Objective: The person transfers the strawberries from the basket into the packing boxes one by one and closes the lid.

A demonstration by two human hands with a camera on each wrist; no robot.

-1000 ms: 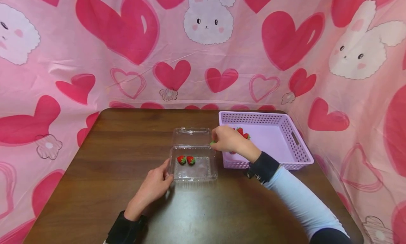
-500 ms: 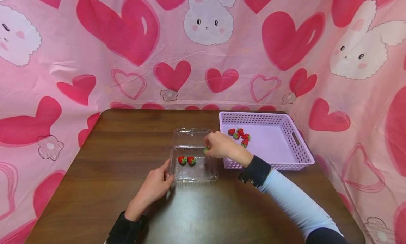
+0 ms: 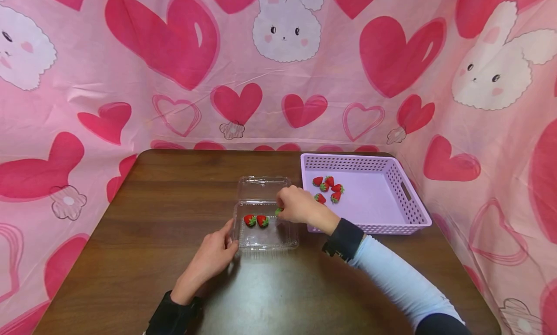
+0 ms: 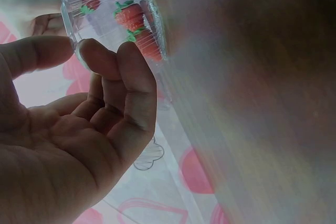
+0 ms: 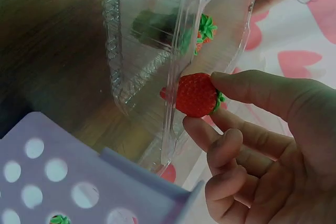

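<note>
A clear plastic clamshell container (image 3: pixel 261 239) lies with its lid folded back on the table. Its left rim is pinched between the thumb and fingers of my left hand (image 3: pixel 212 253), as the left wrist view (image 4: pixel 79 114) also shows. Two strawberries (image 3: pixel 249 221) sit side by side inside it. My right hand (image 3: pixel 299 207) is over the container's right part, thumb and fingertips gripping a third strawberry (image 5: pixel 197 95) by its leafy end. In the right wrist view that berry's red tip points toward the container's rim; in the head view the hand mostly hides it.
A lilac perforated basket (image 3: pixel 370 199) stands to the right of the container. Several strawberries (image 3: pixel 335 196) are gathered in its left part. Brown wooden table (image 3: pixel 183 190) surrounds both, and a pink curtain (image 3: pixel 270 74) with hearts and rabbits hangs behind.
My right hand has moved left and toward me with the strawberry, from the basket's left edge to over the container, uncovering the berries in the basket. My left hand stays at the rim.
</note>
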